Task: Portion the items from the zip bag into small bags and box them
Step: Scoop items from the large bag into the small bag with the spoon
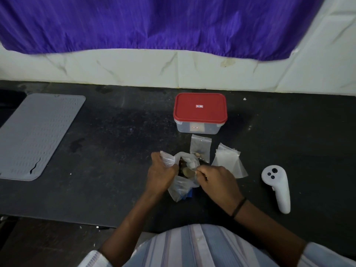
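Purple cloth [154,22] hung over a white tiled wall behind a dark worktop [115,151], where a person in a striped shirt worked with both hands. On the worktop in front of the person sat the zip bag [181,187], a clear pouch with its mouth pulled open and coin-like pieces showing inside. The left hand [160,175] gripped the bag's left lip, fingers curled round the plastic. The right hand [218,180], a dark band on its wrist, had its fingers bent at the bag's mouth, apparently pinching something small; exactly what could not be told. Just beyond lay a small bag [200,151] with a few items in it, and beside that a stack of empty small bags [229,160]. Farther back stood the box [200,113], its red lid on. A white controller [276,187] lay to the right, a grey mat [36,135] to the left.
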`<state>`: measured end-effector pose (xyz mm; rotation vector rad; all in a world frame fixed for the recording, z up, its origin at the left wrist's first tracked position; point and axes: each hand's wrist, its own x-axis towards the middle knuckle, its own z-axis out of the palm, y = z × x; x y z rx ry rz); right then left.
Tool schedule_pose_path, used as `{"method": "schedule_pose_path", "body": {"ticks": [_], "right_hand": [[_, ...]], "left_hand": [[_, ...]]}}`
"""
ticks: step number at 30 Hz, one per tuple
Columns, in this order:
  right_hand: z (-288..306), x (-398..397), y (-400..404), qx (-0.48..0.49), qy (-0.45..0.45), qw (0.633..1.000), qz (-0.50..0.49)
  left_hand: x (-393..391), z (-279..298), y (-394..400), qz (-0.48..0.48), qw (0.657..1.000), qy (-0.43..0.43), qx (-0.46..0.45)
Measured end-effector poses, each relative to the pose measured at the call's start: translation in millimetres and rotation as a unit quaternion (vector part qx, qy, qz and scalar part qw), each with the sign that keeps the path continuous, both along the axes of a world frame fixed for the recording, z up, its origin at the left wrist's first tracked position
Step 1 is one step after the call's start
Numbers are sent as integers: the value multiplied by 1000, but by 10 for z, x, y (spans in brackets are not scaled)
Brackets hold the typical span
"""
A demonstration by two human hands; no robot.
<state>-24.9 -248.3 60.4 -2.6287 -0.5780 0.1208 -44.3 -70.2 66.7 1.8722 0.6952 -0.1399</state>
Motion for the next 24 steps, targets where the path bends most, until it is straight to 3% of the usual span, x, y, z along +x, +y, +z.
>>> {"method": "schedule_pose_path", "body": {"ticks": [4,11,17,20,24], "right_hand": [[-77,-15,93,7,-22,1000,-21],[-176,-2,96,77,15,995,-55],[-221,25,106,165,121,974,-98],[-194,18,95,244,195,940,-139],[-197,-34,71,311,241,901,-184]], "left_hand": [[7,-42,34,48,995,10,-87],[15,-128,117,89,976,19,-199],[-3,-140,181,67,943,-31,-323],[-13,-170,231,71,949,-31,-304],[-27,-132,217,75,980,-39,-180]]}}
